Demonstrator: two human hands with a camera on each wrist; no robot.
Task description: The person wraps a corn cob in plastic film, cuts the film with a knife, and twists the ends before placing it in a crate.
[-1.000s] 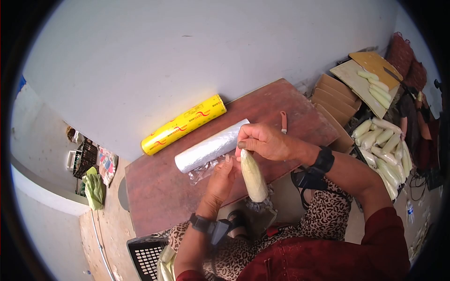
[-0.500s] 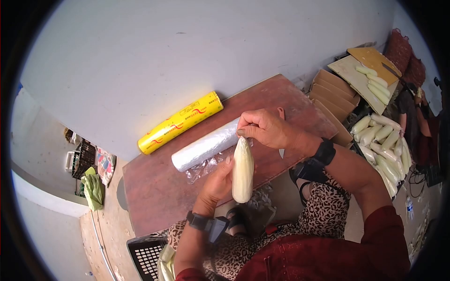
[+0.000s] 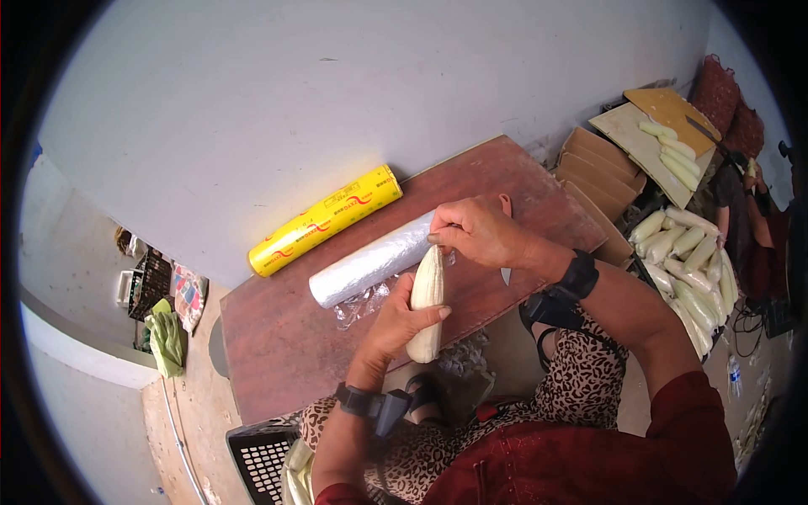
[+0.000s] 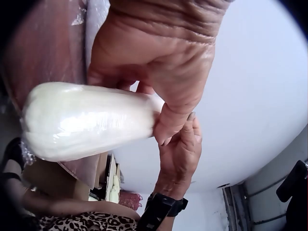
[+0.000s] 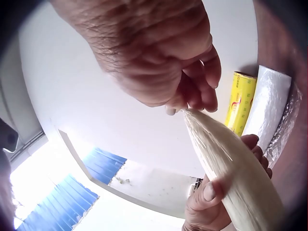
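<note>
A pale ear of corn is held upright over the table's front edge, tip up. Glossy clear film covers its thick end in the left wrist view, where the corn fills much of the picture. My left hand grips the ear's side, thumb across the front and fingers behind. With thumb and fingertips, my right hand pinches the pointed tip. Husk-like fibres run along the corn in the right wrist view. Behind the hands lies a roll of clear film, its loose end crumpled on the table.
A yellow printed roll lies by the wall on the reddish table. A knife is partly hidden behind my right forearm. Wrapped ears pile up at right, near cardboard boxes. A black crate stands at lower left.
The ear has swung to the left and turned, its tip rising. My left hand has moved from near the tip to around its side. My right hand has risen slightly, staying at the tip.
</note>
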